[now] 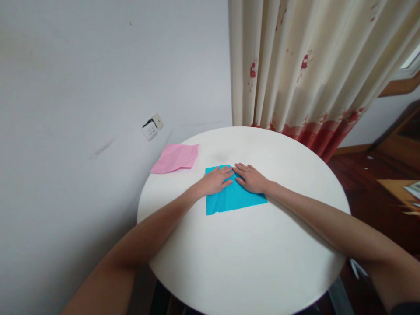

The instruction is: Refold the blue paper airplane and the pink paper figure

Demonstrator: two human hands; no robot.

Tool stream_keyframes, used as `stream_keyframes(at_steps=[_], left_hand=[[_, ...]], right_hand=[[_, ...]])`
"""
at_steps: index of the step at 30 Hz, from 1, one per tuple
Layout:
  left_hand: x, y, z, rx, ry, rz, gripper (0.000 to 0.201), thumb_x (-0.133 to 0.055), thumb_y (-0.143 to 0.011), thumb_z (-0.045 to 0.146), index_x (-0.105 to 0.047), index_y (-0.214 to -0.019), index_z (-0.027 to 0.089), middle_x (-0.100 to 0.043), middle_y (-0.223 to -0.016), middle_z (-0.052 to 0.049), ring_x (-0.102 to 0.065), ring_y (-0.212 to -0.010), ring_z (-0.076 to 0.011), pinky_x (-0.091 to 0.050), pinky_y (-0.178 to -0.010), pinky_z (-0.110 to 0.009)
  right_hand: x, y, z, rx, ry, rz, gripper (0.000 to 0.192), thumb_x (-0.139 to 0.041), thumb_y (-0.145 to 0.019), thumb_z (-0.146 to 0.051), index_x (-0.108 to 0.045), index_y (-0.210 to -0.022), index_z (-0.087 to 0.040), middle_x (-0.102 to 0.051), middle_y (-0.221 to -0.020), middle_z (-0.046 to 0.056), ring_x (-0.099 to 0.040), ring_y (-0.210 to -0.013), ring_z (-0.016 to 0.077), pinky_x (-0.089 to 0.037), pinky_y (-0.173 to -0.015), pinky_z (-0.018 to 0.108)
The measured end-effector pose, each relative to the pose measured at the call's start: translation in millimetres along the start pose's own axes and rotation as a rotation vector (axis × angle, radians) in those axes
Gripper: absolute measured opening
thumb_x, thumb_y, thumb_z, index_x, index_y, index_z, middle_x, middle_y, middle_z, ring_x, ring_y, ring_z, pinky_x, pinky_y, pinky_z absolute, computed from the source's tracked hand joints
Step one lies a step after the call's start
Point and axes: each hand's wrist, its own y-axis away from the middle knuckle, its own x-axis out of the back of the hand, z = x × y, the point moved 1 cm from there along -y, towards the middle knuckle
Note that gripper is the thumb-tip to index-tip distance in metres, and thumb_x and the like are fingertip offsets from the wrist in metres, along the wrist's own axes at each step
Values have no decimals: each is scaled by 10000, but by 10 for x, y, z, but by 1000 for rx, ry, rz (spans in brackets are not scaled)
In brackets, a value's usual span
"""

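Blue paper: lies flat near the middle of the round white table, its far edge under both hands.
Left hand: palm down, fingers spread, pressing the sheet, seemingly to pin it flat.
Right hand: likewise flat and spread; fingertips meet the left's.
Pink paper: set aside by the wall, apart.
Curtain: hangs behind the table.

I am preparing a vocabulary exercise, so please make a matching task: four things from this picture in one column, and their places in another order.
Things:
1. blue folded paper sheet
2. pink creased paper sheet
3. white wall socket
4. cream curtain with red flowers

Places:
A. on the grey wall
B. under both hands
C. behind the round white table
D. at the table's left edge

Pairs: 1-B, 2-D, 3-A, 4-C
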Motion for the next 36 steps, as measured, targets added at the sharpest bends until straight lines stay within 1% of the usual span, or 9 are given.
stream_keyframes(at_steps=[4, 8, 13, 19, 23, 25, 28, 32, 36], left_hand=[[22, 14, 1, -7, 12, 14, 533, -351, -1030, 450, -429, -1487, 187, -370, -1579, -97, -288, -1483, -236, -210, -1210, -374], [-10, 7, -19, 0, -14, 33, 565, -361, -1028, 459, -380, -1512, 169, -350, -1587, -105, -290, -1483, -243, -222, -1206, -384], [-48, -20, -72, 52, -22, 48, 595, -357, -1028, 463, -351, -1526, 137, -322, -1595, -125, -290, -1482, -263, -240, -1198, -394], [-78, -39, -131, 86, -9, 77, 576, -338, -1028, 466, -360, -1525, 176, -313, -1602, -104, -293, -1479, -288, -254, -1186, -464], [-105, -49, -160, 66, -12, 95, 556, -351, -1026, 460, -392, -1510, 189, -340, -1592, -100, -317, -1466, -296, -278, -1176, -461], [-115, -56, -174, 47, -19, 101, 543, -361, -1026, 459, -420, -1497, 196, -364, -1581, -96, -336, -1455, -301, -297, -1169, -454], [-119, -62, -186, 25, -28, 113, 523, -374, -1025, 453, -455, -1477, 203, -394, -1566, -92, -363, -1440, -299, -313, -1164, -446], [-97, -51, -169, 19, -41, 126, 511, -389, -1023, 444, -479, -1460, 195, -417, -1551, -97, -386, -1427, -291, -315, -1166, -428], [-80, -36, -146, 12, -34, 137, 491, -400, -1021, 425, -489, -1447, 197, -435, -1538, -102, -405, -1415, -288, -323, -1163, -436]], right_hand=[[2, 3, 0, 1, -3, 5, 590, -305, -1033, -426, -327, -1549, -140, -296, -1606, 141, -269, -1482, 289, -239, -1185, 513], [1, -2, 1, 1, -11, 0, 596, -316, -1031, -425, -328, -1547, -127, -296, -1604, 154, -272, -1480, 296, -240, -1182, 525], [-15, -10, 8, 0, -10, 5, 586, -333, -1029, -422, -343, -1542, -140, -303, -1602, 146, -274, -1479, 296, -240, -1184, 520], [-4, -4, 7, -3, -13, 10, 586, -339, -1026, -430, -355, -1539, -147, -304, -1601, 147, -280, -1477, 300, -249, -1179, 527], [1, 2, 2, -4, -26, 20, 576, -362, -1023, -420, -373, -1529, -145, -324, -1593, 148, -294, -1471, 299, -254, -1179, 521], [1, 0, 5, -4, -39, 47, 565, -398, -1013, -410, -409, -1508, -138, -363, -1573, 155, -323, -1458, 300, -267, -1174, 513], [16, -9, 16, 7, -72, 122, 519, -484, -979, -369, -507, -1434, -121, -470, -1501, 171, -414, -1402, 302, -312, -1154, 484], [75, -17, 33, 18, -150, 215, 385, -544, -930, -264, -642, -1277, -129, -645, -1316, 146, -582, -1228, 273, -414, -1074, 393], [135, -5, 40, -77, -206, 249, 336, -533, -915, -222, -688, -1207, -158, -709, -1206, 113, -650, -1112, 264, -467, -991, 361]])
